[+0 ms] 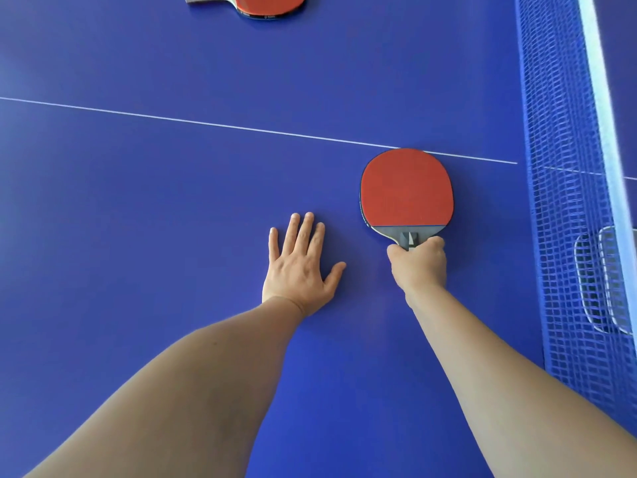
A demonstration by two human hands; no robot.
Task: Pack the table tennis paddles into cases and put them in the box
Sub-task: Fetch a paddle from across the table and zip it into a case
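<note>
Basically, the blue table tennis table (172, 201) filled the view, with its blue net (565, 201) running down the right side and a white centre line (241, 127) crossing it. No cases or box showed anywhere in frame, so contents: cannot tell.

Left hand (300, 267) lay flat on the table, fingers spread, holding nothing. Right hand (418, 265) was curled round the short handle of the near paddle (406, 188), which lay red rubber up beside the net, its head tip just touching the centre line. A second paddle (262, 5), red face up, sat well apart at the top edge, partly cropped.

Handling, judged: paddle should be light and stiff, a flat blade with grippy rubber, so slip risk low. The handle is the right place to hold; that keeps fingers off the rubber. Lying flat, it needs a tilt or lift at the handle end to get fingers under. Not fragile, but the rubber edges could scuff going into a tight case.
</note>
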